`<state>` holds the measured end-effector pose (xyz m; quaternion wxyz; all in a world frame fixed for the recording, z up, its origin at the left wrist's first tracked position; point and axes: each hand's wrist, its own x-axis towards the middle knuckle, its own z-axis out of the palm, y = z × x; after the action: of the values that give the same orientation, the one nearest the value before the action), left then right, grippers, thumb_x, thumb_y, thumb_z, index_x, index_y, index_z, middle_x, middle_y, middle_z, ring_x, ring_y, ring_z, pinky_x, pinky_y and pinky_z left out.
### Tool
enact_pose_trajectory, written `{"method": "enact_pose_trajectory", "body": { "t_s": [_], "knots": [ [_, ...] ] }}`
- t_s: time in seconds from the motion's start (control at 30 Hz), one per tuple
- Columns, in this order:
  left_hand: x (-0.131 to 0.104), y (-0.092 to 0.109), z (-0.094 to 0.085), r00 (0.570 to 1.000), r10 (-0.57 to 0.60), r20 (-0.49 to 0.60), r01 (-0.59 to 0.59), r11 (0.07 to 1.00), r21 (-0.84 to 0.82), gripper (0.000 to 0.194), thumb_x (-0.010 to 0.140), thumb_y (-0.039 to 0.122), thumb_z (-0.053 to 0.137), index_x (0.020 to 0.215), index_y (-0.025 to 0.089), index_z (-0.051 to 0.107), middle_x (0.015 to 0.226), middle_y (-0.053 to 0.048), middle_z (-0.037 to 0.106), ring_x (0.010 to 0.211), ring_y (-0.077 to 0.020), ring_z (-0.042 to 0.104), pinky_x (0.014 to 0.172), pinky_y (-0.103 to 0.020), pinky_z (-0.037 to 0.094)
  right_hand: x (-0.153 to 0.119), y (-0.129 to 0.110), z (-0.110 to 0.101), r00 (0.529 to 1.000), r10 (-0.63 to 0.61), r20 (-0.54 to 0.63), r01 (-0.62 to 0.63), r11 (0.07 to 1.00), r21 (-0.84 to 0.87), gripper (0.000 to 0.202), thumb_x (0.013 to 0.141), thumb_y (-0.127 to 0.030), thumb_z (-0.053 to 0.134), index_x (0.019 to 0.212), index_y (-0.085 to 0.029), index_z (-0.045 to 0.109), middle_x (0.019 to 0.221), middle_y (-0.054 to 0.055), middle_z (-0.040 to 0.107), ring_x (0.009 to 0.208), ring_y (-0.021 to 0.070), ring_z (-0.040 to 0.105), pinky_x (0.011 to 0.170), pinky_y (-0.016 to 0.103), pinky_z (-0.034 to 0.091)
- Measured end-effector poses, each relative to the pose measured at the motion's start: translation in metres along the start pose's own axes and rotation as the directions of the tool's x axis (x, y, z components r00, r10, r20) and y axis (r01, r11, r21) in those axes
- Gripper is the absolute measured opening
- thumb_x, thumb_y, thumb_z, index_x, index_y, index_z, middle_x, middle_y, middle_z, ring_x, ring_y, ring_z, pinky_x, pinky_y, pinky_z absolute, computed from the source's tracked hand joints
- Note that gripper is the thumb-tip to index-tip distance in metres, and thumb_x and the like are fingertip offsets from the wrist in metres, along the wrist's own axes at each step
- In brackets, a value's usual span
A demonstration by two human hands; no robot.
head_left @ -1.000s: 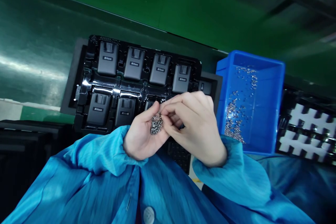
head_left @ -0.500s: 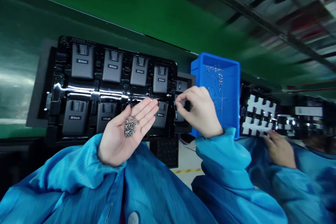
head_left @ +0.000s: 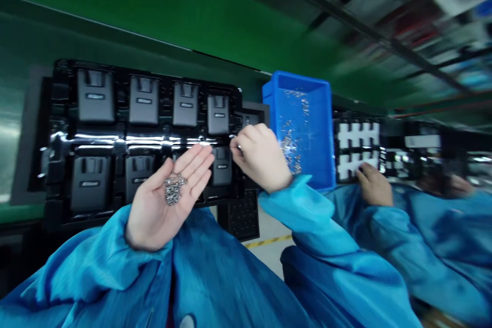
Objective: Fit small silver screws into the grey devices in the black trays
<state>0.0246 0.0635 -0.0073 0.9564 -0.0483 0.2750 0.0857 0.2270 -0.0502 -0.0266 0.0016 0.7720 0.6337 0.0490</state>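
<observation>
My left hand [head_left: 159, 207] lies palm up with its fingers stretched out, bearing a small heap of metal screws [head_left: 175, 189] in the palm. It is in front of a black moulded tray [head_left: 121, 136], covering part of its near row. Several dark grey boxy units, such as this one [head_left: 96, 96] with a label, sit in the tray's pockets. My right hand [head_left: 263, 156] is closed in a pinch by the tray's right end, beside a near-row unit [head_left: 222, 166]. A tiny dark glint shows at its fingertips; I cannot make out what it is.
Right of the tray stands a blue bin [head_left: 321, 138] with loose small metal pieces inside. Farther right, a co-worker's hand [head_left: 374, 184] is by a tray with white pieces [head_left: 357, 138]. A dark crate [head_left: 246, 215] sits lower down, near a yellow floor stripe [head_left: 269, 241].
The whole view has shifted, so things appear farther left. My right hand has moved slightly left over the tray's end, its fingers more curled. The screws stay in my left palm.
</observation>
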Motion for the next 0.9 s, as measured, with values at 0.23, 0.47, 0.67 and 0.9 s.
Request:
{"method": "enact_pose_trajectory", "body": {
  "t_s": [0.23, 0.47, 0.67, 0.9],
  "knots": [
    [-0.002, 0.005, -0.004, 1.000, -0.014, -0.022, 0.015, 0.999, 0.051, 0.052, 0.102, 0.029, 0.036, 0.153, 0.021, 0.037, 0.146, -0.004, 0.055, 0.135, -0.0172, 0.051, 0.113, -0.029, 0.043, -0.004, -0.005, 0.009, 0.998, 0.063, 0.007, -0.063, 0.998, -0.017, 0.026, 0.100, -0.021, 0.043, 0.091, -0.018, 0.067, 0.093, 0.008, 0.064, 0.088, 0.0226, 0.046, 0.077, 0.036, 0.035],
    [-0.004, 0.001, 0.001, 0.997, 0.027, -0.078, -0.020, 0.995, 0.093, 0.051, 0.102, 0.030, 0.035, 0.152, 0.021, 0.039, 0.142, -0.004, 0.058, 0.132, -0.0165, 0.055, 0.112, -0.029, 0.043, -0.021, -0.007, 0.015, 0.997, 0.059, -0.053, -0.056, 0.997, 0.053, 0.022, 0.098, -0.020, 0.047, 0.102, -0.017, 0.068, 0.095, 0.007, 0.066, 0.090, 0.0213, 0.051, 0.081, 0.035, 0.041],
    [-0.003, -0.006, -0.001, 1.000, -0.017, 0.001, 0.017, 1.000, 0.023, 0.056, 0.103, 0.034, 0.028, 0.155, 0.014, 0.031, 0.141, -0.008, 0.059, 0.132, -0.0175, 0.055, 0.119, -0.031, 0.033, -0.037, -0.012, 0.007, 0.982, 0.104, -0.155, -0.069, 0.973, 0.220, 0.024, 0.095, -0.020, 0.049, 0.113, -0.018, 0.066, 0.097, 0.010, 0.064, 0.091, 0.0237, 0.054, 0.077, 0.040, 0.045],
    [-0.007, -0.011, -0.003, 0.995, -0.056, 0.079, 0.059, 0.998, -0.035, 0.055, 0.103, 0.037, 0.031, 0.148, 0.007, 0.042, 0.134, -0.010, 0.065, 0.126, -0.0183, 0.059, 0.109, -0.029, 0.042, -0.016, -0.057, -0.048, 0.957, 0.094, -0.274, 0.037, 0.899, 0.437, 0.010, 0.089, -0.017, 0.062, 0.097, -0.023, 0.065, 0.092, 0.003, 0.063, 0.089, 0.0183, 0.058, 0.079, 0.036, 0.046]
  ]
}}
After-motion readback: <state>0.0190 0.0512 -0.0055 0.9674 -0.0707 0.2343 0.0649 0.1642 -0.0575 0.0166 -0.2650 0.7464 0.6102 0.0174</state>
